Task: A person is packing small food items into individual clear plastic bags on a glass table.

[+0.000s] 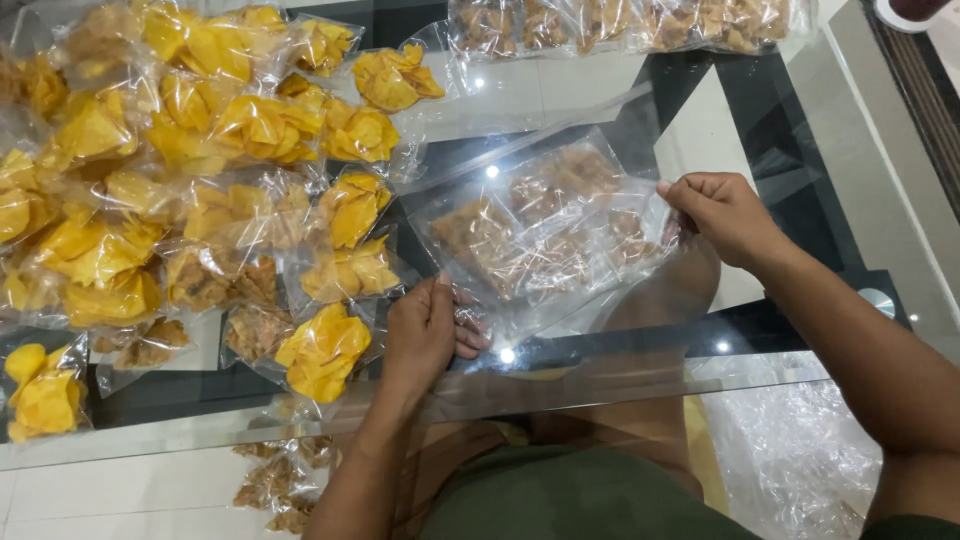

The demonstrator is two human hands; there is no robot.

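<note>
We find a glass table top (600,85) with dark bands showing through it, its near edge running across the lower part of the view. To the left lies a dense heap of yellow crisp packets (190,170), each a clear, crinkled plastic pouch of curled, glossy chips; a few packets of browner crisps (210,280) sit among them near the left hand. At the far edge a row of brown snack packets (620,25) lies side by side.

At centre we note a clear plastic bag (545,225) holding flat, rough, light-brown snack pieces, lying on the glass and tilted away toward the right. The left hand (425,335) is closed on its near left corner, fingers curled over the film. The right hand (725,215) pinches the bag's far right edge between thumb and fingertips. The yellow heap presses just beside the bag's left side; one yellow packet (322,350) lies touching the left hand.

Below the glass, at the near right, crumpled clear plastic sheeting (800,460) lies on the floor.
</note>
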